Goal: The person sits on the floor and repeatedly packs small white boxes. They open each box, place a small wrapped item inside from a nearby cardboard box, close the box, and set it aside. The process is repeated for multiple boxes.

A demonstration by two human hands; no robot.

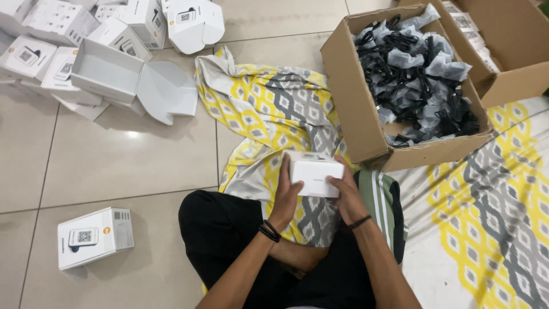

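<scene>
Head | both hands [317, 197] grip small white box [315, 174] | over lap

1. The left hand [287, 194] and the right hand [347, 197] grip a small white box [315, 176] between them, one on each side, just above the lap.
2. Under the hands lies a yellow and grey patterned cloth [269, 109], spread over the tiled floor [126, 166].
3. Far right stands an open cardboard box [357, 114] full of black cables in clear bags [420, 74].
4. Far left is a pile of white boxes [86, 46], one open and empty.
5. Near left, a single closed white box [94, 237] sits alone on the tiles.
</scene>
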